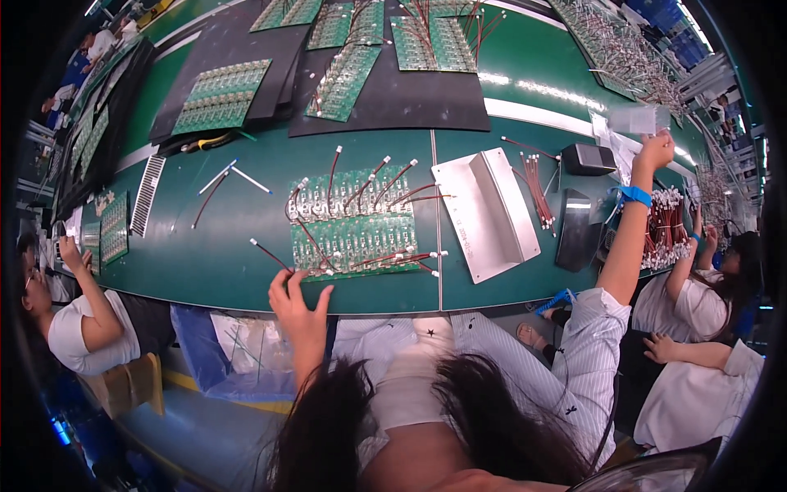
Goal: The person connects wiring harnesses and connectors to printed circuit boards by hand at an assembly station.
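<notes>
My left hand [298, 307] is at the table's front edge. Its fingers are bent and the thumb stands apart, with the fingertips by the near left corner of a green circuit board panel [352, 238]. Red and black wires with white connectors lie across that panel; one wire [270, 254] runs out beside my fingertips. My right arm, with a blue wrist strap [635, 195], is stretched to the far right. There my right hand [657, 149] is closed at the near edge of a see-through plastic container [639, 120], whose exact shape is unclear.
Right of the panel lies a bent metal plate [488, 217], then loose wires [537, 193], a black box [588, 159] and a wire bundle [666, 230]. Further boards [221, 97] rest on black sheets behind. Yellow-handled pliers [209, 143] and pens [250, 180] lie left. Co-workers sit on both sides.
</notes>
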Tool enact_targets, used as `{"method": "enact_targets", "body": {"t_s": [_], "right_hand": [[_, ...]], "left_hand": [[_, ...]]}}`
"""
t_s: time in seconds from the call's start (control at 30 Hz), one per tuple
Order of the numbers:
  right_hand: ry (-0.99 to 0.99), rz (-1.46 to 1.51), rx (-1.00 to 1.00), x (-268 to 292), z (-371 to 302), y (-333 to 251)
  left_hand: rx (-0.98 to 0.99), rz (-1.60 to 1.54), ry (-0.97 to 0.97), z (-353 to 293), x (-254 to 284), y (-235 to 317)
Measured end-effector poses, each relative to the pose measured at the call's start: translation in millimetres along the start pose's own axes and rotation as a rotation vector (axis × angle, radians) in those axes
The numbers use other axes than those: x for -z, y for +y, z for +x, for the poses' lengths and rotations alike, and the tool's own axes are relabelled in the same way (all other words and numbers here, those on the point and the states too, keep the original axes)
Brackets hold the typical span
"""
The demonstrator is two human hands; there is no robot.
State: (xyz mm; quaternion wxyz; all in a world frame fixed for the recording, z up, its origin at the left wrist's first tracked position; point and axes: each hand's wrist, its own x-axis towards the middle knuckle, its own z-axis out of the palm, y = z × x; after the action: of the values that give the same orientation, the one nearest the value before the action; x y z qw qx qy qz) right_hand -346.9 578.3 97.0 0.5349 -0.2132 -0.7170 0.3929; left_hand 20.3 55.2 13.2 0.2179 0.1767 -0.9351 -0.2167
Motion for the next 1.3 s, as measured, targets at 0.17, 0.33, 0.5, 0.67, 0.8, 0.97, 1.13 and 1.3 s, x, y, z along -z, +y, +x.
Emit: {"method": "enact_targets", "body": {"t_s": [0.17,0.33,0.5,0.67,0.8,0.97,1.13,1.3], "right_hand": [[-0.244,0.679,-0.290,45,-59,-89],[-0.622,1.012,-0.517,79,-176,-157],[-0.806,0.978,-0.782,153,-275,-205],[-1.479,0.905,-0.913,182,-336,-223],[-1.576,0.815,-0.815,180,-349,-225],[-1.597,0.837,-0.714,187,-359,-227],[-1.759,0.716,-0.656,200,-383,-211],[-1.811,0.667,-0.700,200,-385,-217]], "left_hand": [[-0.020,0.062,0.033,2,-8,-5],[0.013,0.146,0.137,15,-11,-15],[-0.096,-0.302,0.208,14,9,16],[0.118,-1.437,-0.370,14,55,58],[0.096,-1.367,-0.476,19,47,72],[0.239,-1.337,-0.295,6,45,73],[0.204,-1.332,-0.158,-7,41,69],[0.227,-1.375,-0.062,-16,39,64]]}}
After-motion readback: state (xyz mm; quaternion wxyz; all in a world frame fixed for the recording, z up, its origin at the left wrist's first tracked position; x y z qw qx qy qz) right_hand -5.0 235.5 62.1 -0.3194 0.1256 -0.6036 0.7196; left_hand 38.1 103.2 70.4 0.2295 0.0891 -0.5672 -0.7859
